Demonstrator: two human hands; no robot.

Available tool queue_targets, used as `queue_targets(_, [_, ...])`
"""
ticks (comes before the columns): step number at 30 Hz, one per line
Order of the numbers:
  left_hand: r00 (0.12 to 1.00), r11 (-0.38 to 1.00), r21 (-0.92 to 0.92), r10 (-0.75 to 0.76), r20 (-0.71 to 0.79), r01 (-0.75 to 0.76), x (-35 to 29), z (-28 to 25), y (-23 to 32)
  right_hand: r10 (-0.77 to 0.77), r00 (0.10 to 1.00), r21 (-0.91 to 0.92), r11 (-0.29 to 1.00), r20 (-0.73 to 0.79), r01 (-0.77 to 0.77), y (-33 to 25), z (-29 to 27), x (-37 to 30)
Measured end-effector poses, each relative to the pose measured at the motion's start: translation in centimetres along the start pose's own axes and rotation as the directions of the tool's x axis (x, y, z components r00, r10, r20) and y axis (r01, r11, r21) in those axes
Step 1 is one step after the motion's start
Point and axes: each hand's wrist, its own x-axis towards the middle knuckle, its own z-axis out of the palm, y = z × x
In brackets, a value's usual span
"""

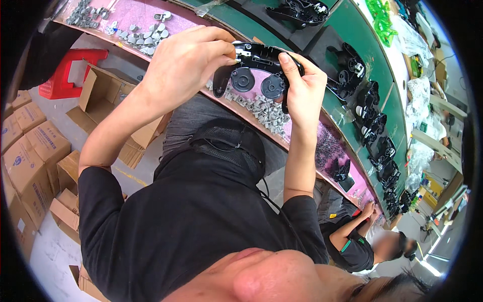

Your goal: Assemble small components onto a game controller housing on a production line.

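Note:
A black game controller shell [259,58] is held up above the pink bench edge, its inner side with two round wells facing me. My right hand [304,85] grips its right end, thumb over the top face and fingers behind. At the shell's upper left corner, by a small light-grey fitting [243,52], the fingertips of my left hand [188,63] are pinched together. Whatever sits between those fingertips is too small to make out. Below the shell lies a pile of small grey parts [269,113] on the pink surface.
More grey parts [146,38] lie at the bench's far left. Black controller shells [372,121] line the green belt [385,65] at right. A red plastic stool [63,80] and cardboard boxes [37,156] stand on the floor at left. A co-worker [352,241] sits at lower right.

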Motion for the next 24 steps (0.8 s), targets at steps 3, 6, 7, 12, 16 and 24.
queue_targets(3, [0.999, 1.000, -0.011, 0.017, 0.039, -0.016, 0.7, -0.6, -0.3, -0.001, 1.000, 0.005, 1.000, 0.003, 0.001, 0.6, -0.3, 0.4])
queue_targets(6, [0.997, 0.998, 0.005, 0.055, 0.047, -0.055, 1.1, -0.4, -0.5, 0.009, 1.000, 0.021, 1.000, -0.001, -0.009, 0.0, -0.2, 0.3])
queue_targets(7, [0.997, 0.999, 0.004, 0.054, 0.048, -0.054, 1.1, -0.3, -0.6, 0.033, 0.999, 0.044, 0.998, 0.004, -0.033, -0.3, -0.2, 0.3])
queue_targets(12, [0.995, 0.996, 0.043, 0.079, 0.053, -0.082, 1.0, 0.4, -0.9, 0.018, 1.000, 0.051, 0.999, 0.010, -0.018, 0.4, -0.5, 0.3])
queue_targets(16, [0.987, 0.993, 0.070, 0.080, 0.138, -0.090, 1.3, 0.0, -0.9, 0.060, 0.998, -0.004, 0.998, 0.012, -0.060, 0.6, -0.4, 0.5])
queue_targets(24, [0.983, 0.996, -0.004, 0.088, 0.158, -0.088, 1.5, -0.2, -1.8, 0.126, 0.992, 0.063, 0.990, 0.028, -0.128, 1.6, -0.6, 1.1])
